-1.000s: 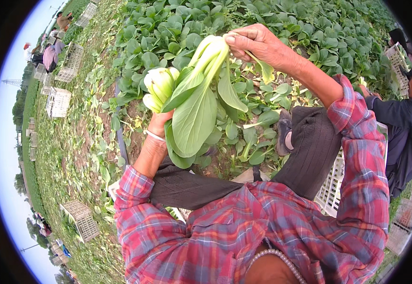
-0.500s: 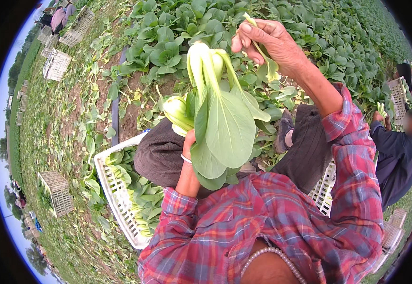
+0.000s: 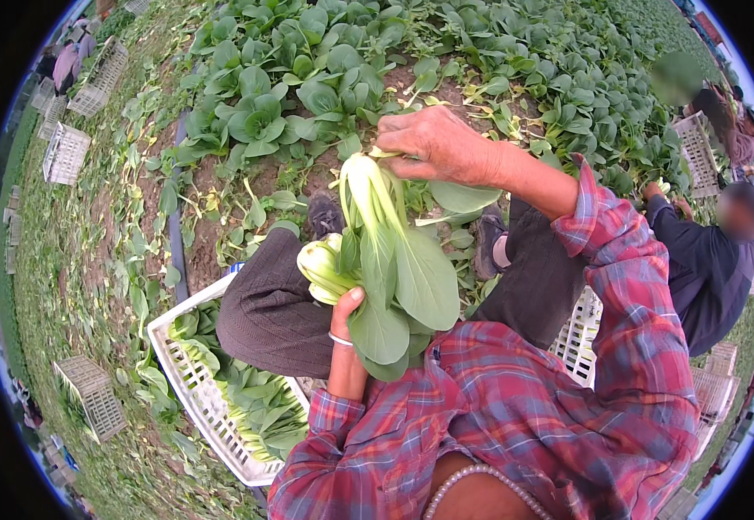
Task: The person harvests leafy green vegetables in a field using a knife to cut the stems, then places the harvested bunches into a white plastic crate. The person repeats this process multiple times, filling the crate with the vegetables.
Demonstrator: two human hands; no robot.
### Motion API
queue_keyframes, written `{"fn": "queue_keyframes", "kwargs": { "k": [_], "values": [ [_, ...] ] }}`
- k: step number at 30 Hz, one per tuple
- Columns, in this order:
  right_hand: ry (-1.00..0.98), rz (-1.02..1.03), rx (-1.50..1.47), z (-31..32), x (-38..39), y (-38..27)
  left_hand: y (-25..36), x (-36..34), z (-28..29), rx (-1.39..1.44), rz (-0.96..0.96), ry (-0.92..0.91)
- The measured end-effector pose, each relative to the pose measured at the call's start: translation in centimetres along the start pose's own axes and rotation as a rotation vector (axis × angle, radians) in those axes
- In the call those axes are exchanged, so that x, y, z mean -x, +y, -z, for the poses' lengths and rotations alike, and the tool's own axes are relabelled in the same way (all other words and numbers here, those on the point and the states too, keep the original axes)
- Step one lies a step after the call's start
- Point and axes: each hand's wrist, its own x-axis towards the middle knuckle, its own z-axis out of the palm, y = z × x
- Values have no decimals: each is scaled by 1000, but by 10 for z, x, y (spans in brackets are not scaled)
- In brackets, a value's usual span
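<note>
The left hand [image 3: 348,314] rises upright near the middle of the frame from a bent arm, thumb up, closed around a leafy bunch [image 3: 411,269] of greens; its fingers are hidden under the leaves. The right arm reaches up from the lower right, its forearm slanting leftward, and the right hand [image 3: 437,147] lies back upward, fingers curled in at the bunch's pale butt; what they pinch cannot be told. The bunch hangs centrally, its long axis nearly vertical, butt toward the top, blades down and slightly right. A second bunch [image 3: 320,270] sits against it, butt pointing upper left. Beyond, at lower left, a white crate [image 3: 195,300] holds more greens; farther off, leafy plants [image 3: 264,104] fill the upper frame.
</note>
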Motion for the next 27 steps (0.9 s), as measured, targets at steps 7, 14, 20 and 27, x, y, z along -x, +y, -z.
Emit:
{"fn": "queue_keyframes", "kwargs": {
  "k": [7,14,20,27],
  "values": [
    [118,-169,-30,3,18,56,-19,2,9,-81,-18,-150],
    [138,-563,-874,-38,25,-12,5,-5,21,-226,-253,96],
    [599,-572,-1079,-106,49,-32,-13,-24,-12,-594,-434,64],
    [809,-391,-295,-95,68,-2,12,-19,-39,-938,-613,-107]
  ]
}}
